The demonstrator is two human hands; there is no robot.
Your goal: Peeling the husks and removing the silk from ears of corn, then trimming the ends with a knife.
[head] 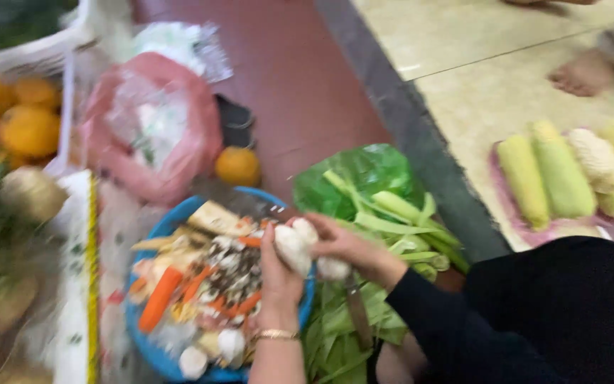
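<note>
Hands (278,274) (346,245), motion-blurred, each grip around whitish mushrooms (294,249), knife (357,313) half-hidden.

A crumpled pink plastic bag (152,128) sits far left beside the oranges; a green plastic bag (364,174) lies open in the middle, holding corn husks.

The floor is in two parts: a dark red floor (286,78) ahead of the hands and pale cream tiles (463,57) off to their right, split by a grey stone strip (421,142) running diagonally. Thin grout lines cross the tiles. The light is soft and even, and the whole view is blurred.
</note>
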